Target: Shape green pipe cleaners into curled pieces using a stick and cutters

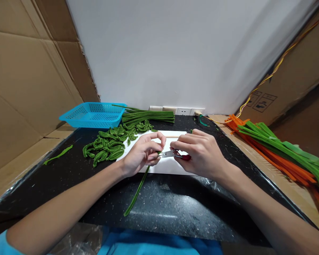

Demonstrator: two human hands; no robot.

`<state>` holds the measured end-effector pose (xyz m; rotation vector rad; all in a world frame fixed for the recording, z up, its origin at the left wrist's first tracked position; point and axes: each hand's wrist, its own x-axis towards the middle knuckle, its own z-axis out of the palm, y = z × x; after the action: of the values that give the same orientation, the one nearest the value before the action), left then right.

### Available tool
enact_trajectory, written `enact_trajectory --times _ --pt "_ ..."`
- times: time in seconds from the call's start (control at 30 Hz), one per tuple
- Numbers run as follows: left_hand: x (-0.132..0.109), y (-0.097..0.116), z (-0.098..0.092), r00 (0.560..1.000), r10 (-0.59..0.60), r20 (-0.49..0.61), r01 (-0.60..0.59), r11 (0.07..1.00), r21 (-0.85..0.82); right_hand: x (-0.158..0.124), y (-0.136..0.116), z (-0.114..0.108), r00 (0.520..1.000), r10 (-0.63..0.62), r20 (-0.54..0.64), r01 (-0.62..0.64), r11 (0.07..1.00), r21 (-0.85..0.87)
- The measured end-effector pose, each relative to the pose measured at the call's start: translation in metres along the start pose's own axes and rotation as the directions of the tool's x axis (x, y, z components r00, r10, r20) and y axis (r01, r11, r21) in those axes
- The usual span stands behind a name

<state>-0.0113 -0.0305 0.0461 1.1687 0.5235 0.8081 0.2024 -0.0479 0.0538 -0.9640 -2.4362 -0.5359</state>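
My left hand (143, 153) is closed around the top end of a long green pipe cleaner (137, 193), which trails down over the black tabletop (162, 202) toward me. My right hand (200, 152) grips small red-handled pliers (172, 153), whose metal jaws meet the pipe cleaner right beside my left fingers. Both hands hover over a white board (172, 165) in the middle of the table. A thin wooden stick (172, 136) lies along the board's far edge.
A pile of bent green pipe-cleaner pieces (108, 146) lies left of the board. Behind it are a blue basket (94, 114) and a bundle of straight green pipe cleaners (149, 116). Orange and green pipe cleaners (281, 156) stretch along the right. Cardboard stands on both sides.
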Motion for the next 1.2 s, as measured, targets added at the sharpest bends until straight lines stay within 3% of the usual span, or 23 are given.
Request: enact_trajectory --times 0.4,0.73,1.2 --pt "0.0005 -0.0005 0.0000 1.000 -0.005 0.028 0.006 1.000 -0.014 0.0016 -0.0011 -0.0015 1.000 -0.012 -0.007 0.012 1.000 0.017" --pt "0.0014 -0.0001 -0.0019 1.000 -0.004 -0.024 0.004 1.000 0.016 0.0006 -0.0021 -0.0021 0.998 -0.006 -0.066 0.008 0.999 0.031" --pt "0.0005 -0.0006 -0.0021 1.000 0.002 0.018 -0.002 1.000 -0.025 -0.0012 -0.0014 -0.0009 0.998 -0.018 -0.053 0.016 0.999 -0.041"
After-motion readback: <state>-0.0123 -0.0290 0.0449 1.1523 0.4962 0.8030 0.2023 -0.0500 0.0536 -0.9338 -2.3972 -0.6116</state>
